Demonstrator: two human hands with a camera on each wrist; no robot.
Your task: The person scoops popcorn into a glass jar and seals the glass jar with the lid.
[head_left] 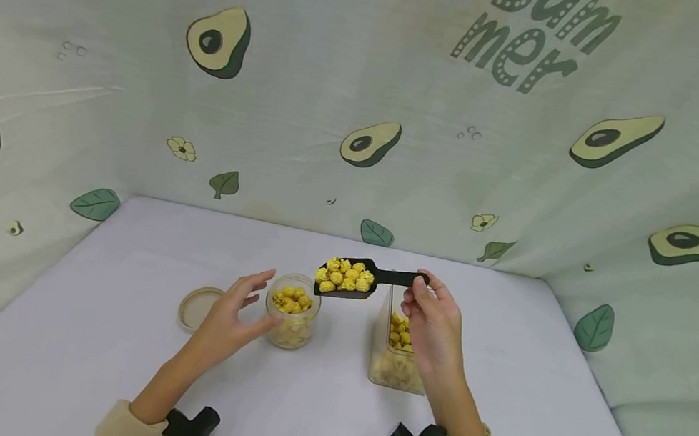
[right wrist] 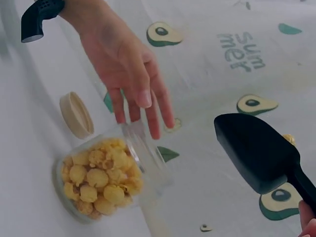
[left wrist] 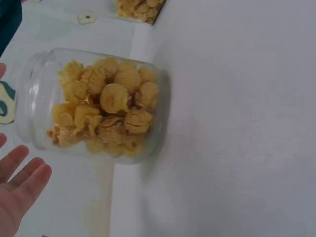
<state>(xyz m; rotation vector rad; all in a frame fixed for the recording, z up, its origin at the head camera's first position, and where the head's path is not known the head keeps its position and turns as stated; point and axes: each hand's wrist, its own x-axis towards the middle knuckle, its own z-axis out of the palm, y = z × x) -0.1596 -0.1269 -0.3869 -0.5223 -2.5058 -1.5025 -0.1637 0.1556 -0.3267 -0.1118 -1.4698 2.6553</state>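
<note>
In the head view my right hand grips the handle of a black scoop heaped with yellow popcorn. The scoop is level, just above and right of a round glass jar partly filled with popcorn. My left hand is spread beside the jar's left side, fingers apart and relaxed. The left wrist view shows the glass jar close up, the left fingers near its mouth. From the right wrist view, the scoop's underside faces the camera.
A clear rectangular container holding more popcorn stands under my right hand. A beige round lid lies left of the jar, partly behind my left hand. The white table meets an avocado-print cloth at the back and sides.
</note>
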